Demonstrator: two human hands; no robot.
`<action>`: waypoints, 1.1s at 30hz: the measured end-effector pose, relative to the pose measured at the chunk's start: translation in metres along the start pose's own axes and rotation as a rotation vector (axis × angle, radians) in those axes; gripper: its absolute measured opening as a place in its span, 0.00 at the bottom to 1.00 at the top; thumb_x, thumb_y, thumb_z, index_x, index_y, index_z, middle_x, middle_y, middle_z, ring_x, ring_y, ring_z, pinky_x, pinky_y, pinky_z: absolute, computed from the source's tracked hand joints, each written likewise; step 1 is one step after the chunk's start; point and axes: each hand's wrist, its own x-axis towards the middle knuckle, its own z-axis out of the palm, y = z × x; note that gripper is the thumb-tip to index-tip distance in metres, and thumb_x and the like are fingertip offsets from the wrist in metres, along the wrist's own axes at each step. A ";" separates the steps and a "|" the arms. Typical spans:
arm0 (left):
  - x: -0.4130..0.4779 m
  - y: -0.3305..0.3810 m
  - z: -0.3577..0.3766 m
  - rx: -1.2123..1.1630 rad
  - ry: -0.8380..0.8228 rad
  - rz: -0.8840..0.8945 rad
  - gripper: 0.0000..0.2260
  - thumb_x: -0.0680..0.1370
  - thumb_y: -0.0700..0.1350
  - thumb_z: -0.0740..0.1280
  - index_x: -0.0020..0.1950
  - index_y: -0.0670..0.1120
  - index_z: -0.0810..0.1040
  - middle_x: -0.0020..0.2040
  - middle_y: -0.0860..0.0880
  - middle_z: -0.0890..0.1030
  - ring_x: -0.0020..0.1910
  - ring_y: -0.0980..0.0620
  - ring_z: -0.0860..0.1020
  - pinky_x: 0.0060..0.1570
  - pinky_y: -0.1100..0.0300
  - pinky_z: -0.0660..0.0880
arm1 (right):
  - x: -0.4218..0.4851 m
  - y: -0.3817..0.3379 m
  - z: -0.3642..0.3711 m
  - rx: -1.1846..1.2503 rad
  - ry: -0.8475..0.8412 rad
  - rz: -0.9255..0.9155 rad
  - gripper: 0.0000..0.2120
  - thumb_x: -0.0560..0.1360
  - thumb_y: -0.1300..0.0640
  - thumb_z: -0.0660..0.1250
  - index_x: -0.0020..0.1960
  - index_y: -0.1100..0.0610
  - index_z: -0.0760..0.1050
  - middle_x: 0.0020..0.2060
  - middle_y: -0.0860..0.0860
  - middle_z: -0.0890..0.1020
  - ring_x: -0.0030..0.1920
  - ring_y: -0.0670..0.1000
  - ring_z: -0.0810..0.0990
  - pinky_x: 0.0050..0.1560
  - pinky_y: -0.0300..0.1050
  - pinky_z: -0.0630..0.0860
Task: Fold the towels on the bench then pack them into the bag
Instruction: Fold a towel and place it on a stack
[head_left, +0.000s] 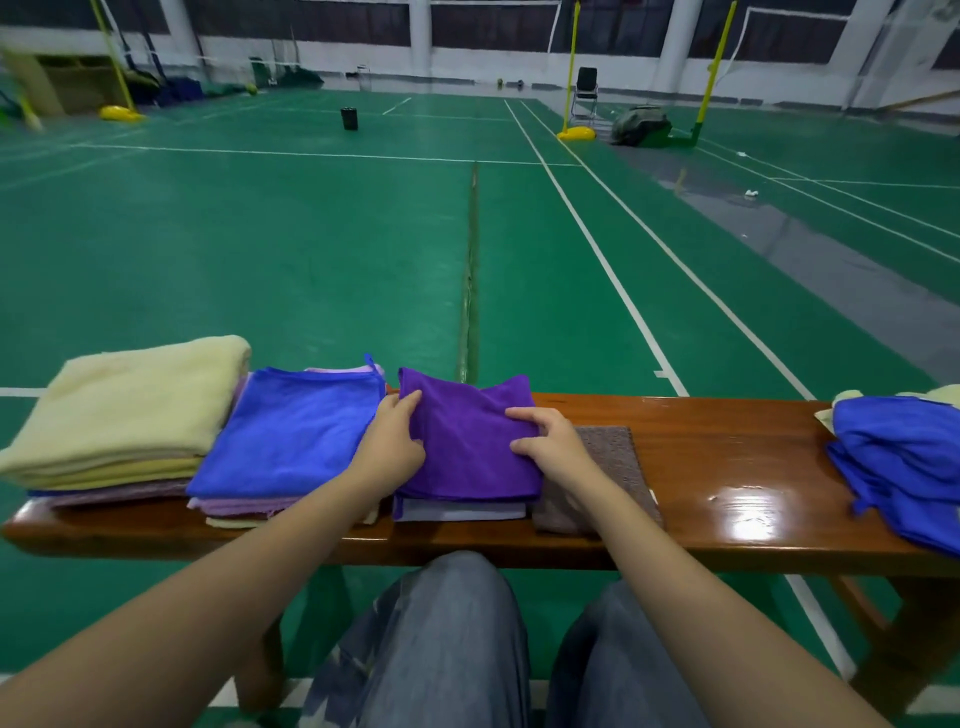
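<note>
- A folded purple towel (467, 441) lies at the middle of the wooden bench (727, 467), on top of a small pile whose paler lower layers show at the near edge.
- The left hand (395, 436) grips the purple towel's left edge, with its fingers curled round it.
- The right hand (550, 441) pinches the right edge between forefinger and thumb (whether the other fingers reach underneath cannot be told).
- Just to the left, touching it, a folded blue towel (296, 431) lies on a pile of lilac and pale ones.
- Farther left sits a stack of cream towels (130, 405), with purple-grey layers beneath.
- A grey-brown towel (613, 467) lies flat under the right wrist, just beside the purple pile.
- Well apart, at the bench's right end, a heap of blue towels (904, 457) lies unfolded and hangs over the near edge.
- The person's knees (441, 639), in jeans, show below the bench, and a green court floor (260, 234) stretches beyond.
</note>
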 end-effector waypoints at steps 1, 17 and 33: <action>0.000 -0.003 0.002 0.084 0.006 0.006 0.30 0.76 0.35 0.63 0.76 0.42 0.58 0.77 0.42 0.52 0.75 0.45 0.53 0.71 0.57 0.55 | 0.003 0.002 0.006 -0.035 -0.006 0.004 0.22 0.73 0.66 0.66 0.66 0.54 0.72 0.65 0.54 0.66 0.64 0.53 0.68 0.59 0.43 0.71; -0.012 0.040 0.113 0.457 -0.289 0.419 0.23 0.81 0.53 0.57 0.75 0.52 0.60 0.77 0.53 0.57 0.76 0.53 0.49 0.73 0.51 0.42 | -0.016 0.072 -0.073 -0.649 0.145 0.270 0.31 0.75 0.45 0.65 0.73 0.49 0.57 0.65 0.61 0.66 0.65 0.61 0.66 0.64 0.51 0.65; -0.023 0.057 0.124 0.260 -0.396 0.288 0.44 0.72 0.58 0.69 0.76 0.59 0.41 0.76 0.45 0.52 0.73 0.42 0.57 0.71 0.47 0.60 | -0.038 0.041 -0.106 0.418 0.207 0.277 0.18 0.76 0.69 0.61 0.63 0.57 0.76 0.55 0.53 0.74 0.50 0.51 0.77 0.39 0.39 0.76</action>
